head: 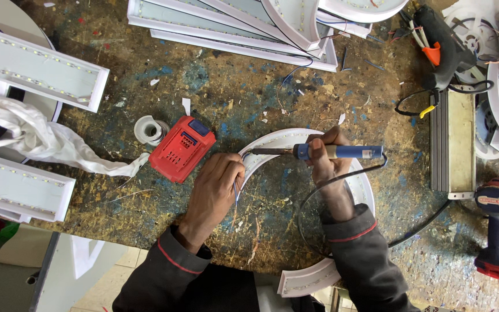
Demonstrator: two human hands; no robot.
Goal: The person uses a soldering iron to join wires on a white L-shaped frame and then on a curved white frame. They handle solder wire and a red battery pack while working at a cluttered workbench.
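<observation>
R hand [326, 151] is wrapped round the blue grip of the iron [319, 152], fist closed on it, knuckles up, forearm coming in from the lower edge. Iron lies w/ its long axis roughly level across the view, tip pointing left toward the L hand, cord [342, 179] leaving the butt end at right and looping down past the wrist. L hand [215, 188] sits just left of the iron tip, fingers curled and pinched together on thin wires [236, 190] at the end of the curved white letter [295, 137]; wrist bent, palm down on the desk [249, 98]. Iron tip meets the letter's upper left end, right by the L fingertips. Red battery [181, 148] just left of L hand, solder spool [149, 129] beyond it.
</observation>
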